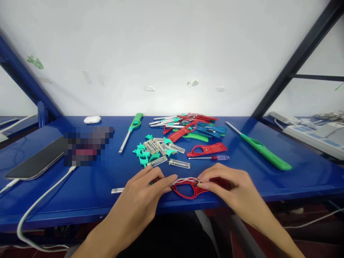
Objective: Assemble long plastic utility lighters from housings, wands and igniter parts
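Observation:
At the table's front edge lies a red lighter casing half (185, 195) with a trigger loop and white wires (185, 180) along its upper side. My left hand (143, 193) is closed around its left end, where a metal lighter tube (117, 190) sticks out to the left. My right hand (228, 182) pinches at the wires near the casing's middle; a small dark part shows at the fingertips. Just beyond lie clear fuel tanks (179, 163), teal triggers (142, 152), a screwdriver (220, 157) and another red casing half (212, 148).
A pile of red and blue casings (212, 129) with metal tubes lies at the back. Assembled green lighters rest on the left (135, 123) and right (264, 152). A phone (37, 157), a charging cable (40, 193) and a white earbud case (92, 119) occupy the left side.

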Tool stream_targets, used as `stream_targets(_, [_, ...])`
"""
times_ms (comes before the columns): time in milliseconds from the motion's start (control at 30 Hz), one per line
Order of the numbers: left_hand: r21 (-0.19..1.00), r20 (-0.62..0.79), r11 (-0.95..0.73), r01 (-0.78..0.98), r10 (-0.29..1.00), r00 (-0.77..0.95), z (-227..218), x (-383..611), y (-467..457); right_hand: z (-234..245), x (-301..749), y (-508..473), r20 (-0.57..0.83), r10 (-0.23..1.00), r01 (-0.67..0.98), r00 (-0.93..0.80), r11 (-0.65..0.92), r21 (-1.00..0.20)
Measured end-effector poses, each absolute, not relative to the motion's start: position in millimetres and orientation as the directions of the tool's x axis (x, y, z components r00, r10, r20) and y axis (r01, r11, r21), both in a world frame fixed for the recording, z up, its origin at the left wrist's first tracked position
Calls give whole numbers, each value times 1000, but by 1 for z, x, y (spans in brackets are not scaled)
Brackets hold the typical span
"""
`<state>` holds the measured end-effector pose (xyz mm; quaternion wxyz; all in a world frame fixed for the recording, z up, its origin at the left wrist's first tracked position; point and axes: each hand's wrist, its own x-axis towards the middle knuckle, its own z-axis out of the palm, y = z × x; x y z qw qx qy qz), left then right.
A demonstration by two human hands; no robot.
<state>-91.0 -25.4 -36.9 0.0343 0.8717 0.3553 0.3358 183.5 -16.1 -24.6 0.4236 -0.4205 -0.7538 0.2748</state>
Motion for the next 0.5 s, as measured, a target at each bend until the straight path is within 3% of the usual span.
stream_targets(500, [239,539,-763,601,619,572,-35,-93,-27,-22,186,-16,378,892,362,-247,447,-818])
